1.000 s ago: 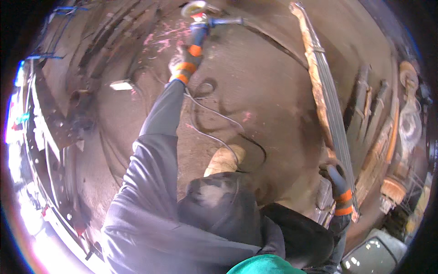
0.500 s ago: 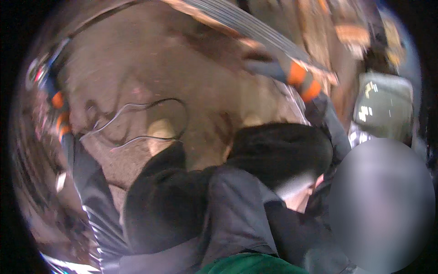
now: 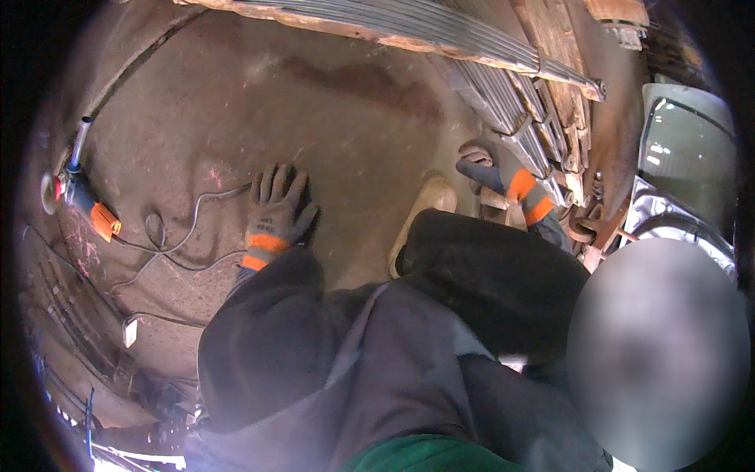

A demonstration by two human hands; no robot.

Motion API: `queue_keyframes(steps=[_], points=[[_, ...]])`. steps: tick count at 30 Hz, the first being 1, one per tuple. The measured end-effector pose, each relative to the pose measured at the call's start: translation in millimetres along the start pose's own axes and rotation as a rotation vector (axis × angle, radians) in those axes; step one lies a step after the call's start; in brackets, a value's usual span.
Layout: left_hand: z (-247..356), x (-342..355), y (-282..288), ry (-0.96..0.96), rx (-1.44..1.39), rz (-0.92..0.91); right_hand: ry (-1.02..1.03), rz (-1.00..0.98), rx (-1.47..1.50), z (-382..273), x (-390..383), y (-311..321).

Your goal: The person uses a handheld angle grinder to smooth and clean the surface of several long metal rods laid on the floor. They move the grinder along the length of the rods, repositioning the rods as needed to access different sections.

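Observation:
My left hand (image 3: 275, 208), in a grey work glove with an orange-banded cuff, is held just beyond my left knee, fingers spread and nothing in it. An angle grinder (image 3: 85, 195) with a blue body, orange rear end, side handle and disc lies on the floor at the far left. Its dark cord (image 3: 197, 216) loops across the floor toward my left hand. On the right, beside the ends of stacked steel leaf springs (image 3: 503, 106), my right hand (image 3: 491, 164) has its gloved fingers curled in. Whether anything small is inside them is hidden.
A long leaf spring (image 3: 409, 23) spans the top, with more packs angled behind it. A light panel with a window (image 3: 684, 149) stands at the right. My boot (image 3: 429, 208) is on the concrete floor (image 3: 346, 149). A blurred oval covers the lower right.
My left hand has come away from the far left, where the grinder now lies, to beside my left knee. The right hand has drawn down from the long spring, and the view has shifted.

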State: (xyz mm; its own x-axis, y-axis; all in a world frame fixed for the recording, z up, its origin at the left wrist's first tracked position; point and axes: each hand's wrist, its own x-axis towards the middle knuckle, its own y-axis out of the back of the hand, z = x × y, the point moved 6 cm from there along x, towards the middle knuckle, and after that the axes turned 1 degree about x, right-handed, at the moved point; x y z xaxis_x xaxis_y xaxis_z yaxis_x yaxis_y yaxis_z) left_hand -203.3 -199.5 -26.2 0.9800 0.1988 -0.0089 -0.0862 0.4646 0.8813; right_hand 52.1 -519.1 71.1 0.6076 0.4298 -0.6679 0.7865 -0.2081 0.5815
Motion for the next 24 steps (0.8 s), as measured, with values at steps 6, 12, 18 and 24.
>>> queue_keyframes(steps=[6,12,18,24], points=[[-24,-6,-4,-0.081,0.118,-0.124,0.004,0.119,0.434,36,0,-8],[-41,-1,35,-0.034,0.220,-0.220,0.091,0.325,0.230,43,2,-19],[-90,-24,80,0.060,0.226,-0.579,0.011,0.507,0.639,160,15,2],[-89,-32,99,0.086,0.318,-1.014,0.019,0.759,0.383,133,-18,83]])
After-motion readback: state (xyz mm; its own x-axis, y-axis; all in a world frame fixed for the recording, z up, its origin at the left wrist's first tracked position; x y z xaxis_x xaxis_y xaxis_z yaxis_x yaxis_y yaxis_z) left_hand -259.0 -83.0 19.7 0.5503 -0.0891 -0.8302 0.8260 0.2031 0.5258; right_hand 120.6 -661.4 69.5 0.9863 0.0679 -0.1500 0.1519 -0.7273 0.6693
